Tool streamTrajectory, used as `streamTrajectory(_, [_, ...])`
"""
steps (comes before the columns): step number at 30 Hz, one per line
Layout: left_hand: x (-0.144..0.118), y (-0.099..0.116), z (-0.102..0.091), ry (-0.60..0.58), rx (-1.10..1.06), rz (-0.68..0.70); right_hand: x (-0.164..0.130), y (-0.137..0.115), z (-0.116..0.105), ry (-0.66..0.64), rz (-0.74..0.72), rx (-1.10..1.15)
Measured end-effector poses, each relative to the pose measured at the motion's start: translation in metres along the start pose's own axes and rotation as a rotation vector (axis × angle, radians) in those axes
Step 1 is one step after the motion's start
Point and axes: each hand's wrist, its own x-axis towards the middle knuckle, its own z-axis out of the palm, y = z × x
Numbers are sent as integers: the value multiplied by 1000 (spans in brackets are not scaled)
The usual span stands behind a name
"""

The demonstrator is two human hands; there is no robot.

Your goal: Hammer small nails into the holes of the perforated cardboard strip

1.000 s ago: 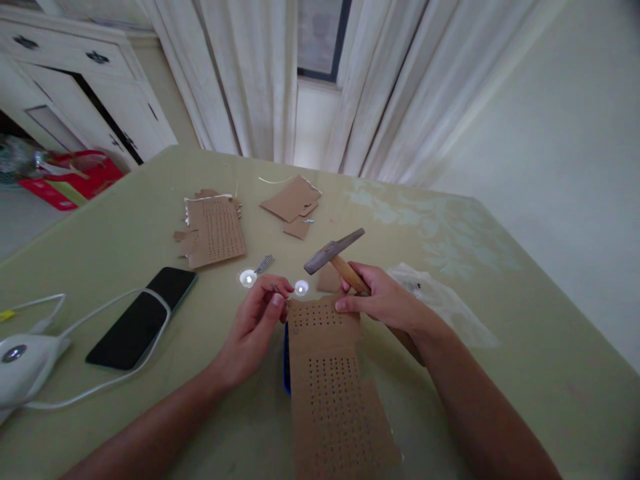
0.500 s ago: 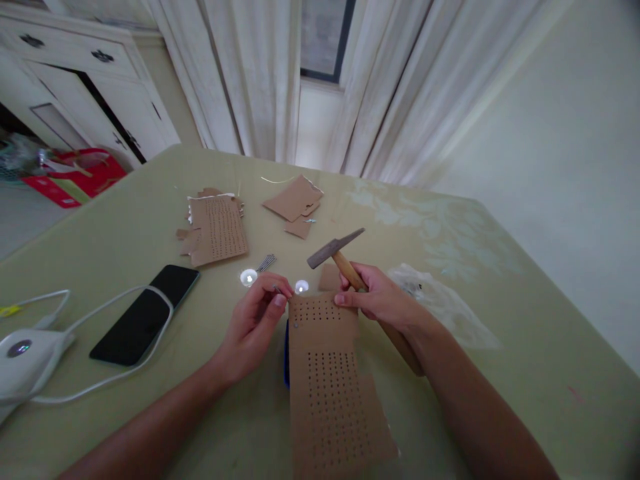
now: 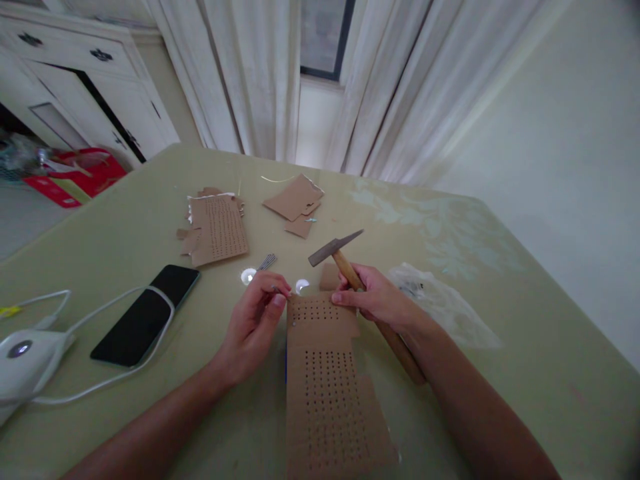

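Cardboard [image 3: 323, 373] nudged nearer; right hand [image 3: 380, 300] hammer [image 3: 350, 267] unchanged.

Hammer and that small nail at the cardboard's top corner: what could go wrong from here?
The left hand pinches what looks like a small nail at the corner of the perforated cardboard, so its fingertips sit right where the hammer in the right hand might land. That hand grips close under the head, so aim may be cramped. The cardboard lies loose on the table and could slip under a blow.
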Motion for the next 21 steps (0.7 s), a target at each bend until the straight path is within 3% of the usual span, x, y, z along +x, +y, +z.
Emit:
streamTrajectory(2, [1,2,-3,-24,41,52,0,1,0,9,-7,-23])
streamTrajectory(8, [8,9,-16,-239,128,104,-1,0,2,31,-22,-35])
streamTrajectory(21, [18,12,-22,-353,230,83,-1,-1,4,24,-43,-73])
